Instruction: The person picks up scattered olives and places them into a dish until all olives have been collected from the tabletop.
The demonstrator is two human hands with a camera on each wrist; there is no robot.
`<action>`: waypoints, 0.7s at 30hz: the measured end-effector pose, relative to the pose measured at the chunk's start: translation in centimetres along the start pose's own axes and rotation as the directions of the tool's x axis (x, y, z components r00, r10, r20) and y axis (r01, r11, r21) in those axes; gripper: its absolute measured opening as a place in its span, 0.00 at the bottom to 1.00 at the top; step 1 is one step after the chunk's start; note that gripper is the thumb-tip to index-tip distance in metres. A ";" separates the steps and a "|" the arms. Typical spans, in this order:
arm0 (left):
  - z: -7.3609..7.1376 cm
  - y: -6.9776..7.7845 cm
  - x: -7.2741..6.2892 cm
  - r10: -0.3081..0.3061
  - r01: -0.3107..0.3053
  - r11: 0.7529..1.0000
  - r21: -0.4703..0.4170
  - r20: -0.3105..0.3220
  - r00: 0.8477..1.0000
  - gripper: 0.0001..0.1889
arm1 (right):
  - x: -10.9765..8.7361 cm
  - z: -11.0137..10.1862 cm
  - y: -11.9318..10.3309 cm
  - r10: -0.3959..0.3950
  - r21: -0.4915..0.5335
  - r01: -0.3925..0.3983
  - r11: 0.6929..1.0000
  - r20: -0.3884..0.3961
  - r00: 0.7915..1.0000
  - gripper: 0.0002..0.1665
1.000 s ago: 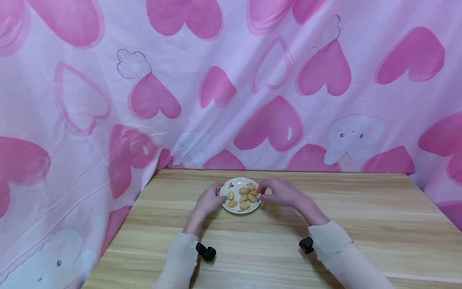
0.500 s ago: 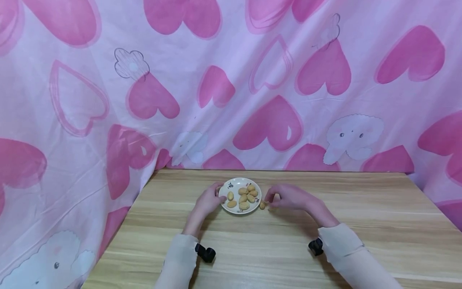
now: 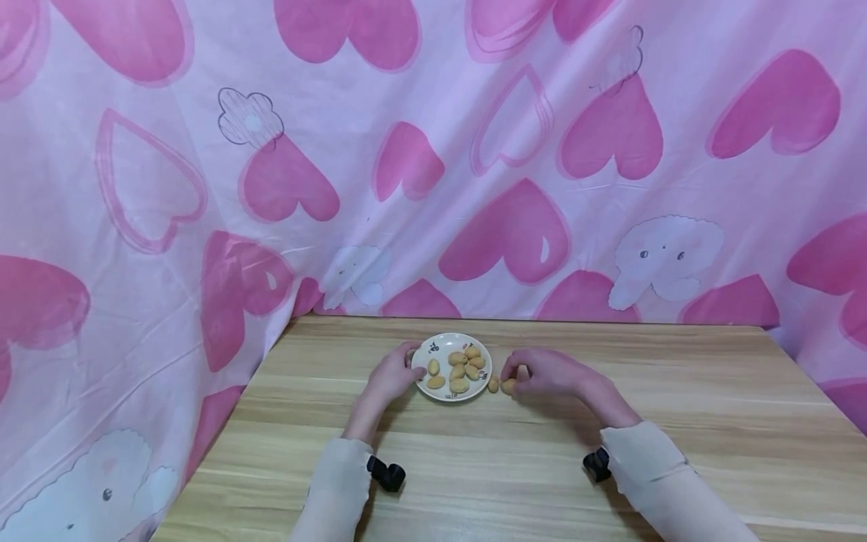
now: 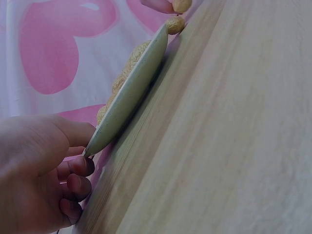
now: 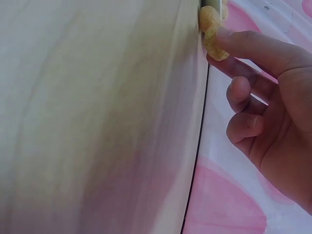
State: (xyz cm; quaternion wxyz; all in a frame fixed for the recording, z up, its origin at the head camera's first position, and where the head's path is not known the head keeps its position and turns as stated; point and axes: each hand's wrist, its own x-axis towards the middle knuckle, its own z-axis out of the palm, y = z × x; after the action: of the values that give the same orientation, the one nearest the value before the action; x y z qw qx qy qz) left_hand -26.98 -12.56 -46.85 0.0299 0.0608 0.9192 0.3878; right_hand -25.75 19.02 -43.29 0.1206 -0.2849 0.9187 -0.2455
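Note:
My left hand (image 3: 394, 374) grips the left rim of a small white plate (image 3: 443, 341), its thumb over the rim. The plate has small dark printed figures and bears several golden-brown, oval snack pieces (image 3: 458, 385). In the left wrist view the plate (image 4: 129, 105) appears edge-on beyond the curled fingers of the left hand (image 4: 44, 161). To the right of the plate, my right hand (image 3: 545, 371) pinches one wrinkled oval snack piece (image 5: 214, 45) between thumb and forefinger, low over the table. A loose piece (image 3: 493, 385) lies between that hand and the plate, right at the rim.
The wood-grain table (image 3: 474, 467) stretches out on both sides and in front of the plate. Behind its back edge hangs a pink cloth (image 3: 420, 226) with hearts, which also drapes along the left side. Each wrist carries a black camera (image 3: 387, 474).
My right hand has moved from the plate's right rim to the right, onto a piece on the table, which it now pinches. The left hand and the plate have stayed in place.

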 end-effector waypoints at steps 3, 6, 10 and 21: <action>0.0 0.0 -0.1 -0.004 0.004 1.000 0.001 0.003 1.000 0.31 | 0.2 -0.2 -0.5 -0.022 0.006 0.022 1.000 -0.012 1.000 0.12; 0.0 0.0 -0.1 -0.010 0.010 1.000 0.001 0.003 1.000 0.31 | 0.7 -0.3 -1.1 -0.060 0.008 0.060 0.998 -0.026 0.998 0.12; 0.0 0.0 -0.1 -0.026 0.026 1.000 -0.005 0.008 1.000 0.32 | 1.6 -0.2 -1.9 -0.094 -0.010 0.094 0.996 -0.038 0.995 0.11; -0.1 0.0 -0.1 -0.015 0.015 1.000 -0.001 0.002 1.000 0.31 | 3.6 0.1 -3.8 -0.134 -0.035 0.132 0.991 -0.062 0.989 0.11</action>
State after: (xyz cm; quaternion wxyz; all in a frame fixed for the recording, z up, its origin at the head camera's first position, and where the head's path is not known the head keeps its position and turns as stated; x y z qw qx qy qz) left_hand -26.92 -12.60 -46.76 0.0339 0.0544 0.9194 0.3880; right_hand -26.87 14.20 -41.72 0.0699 -0.3393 0.9047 -0.2481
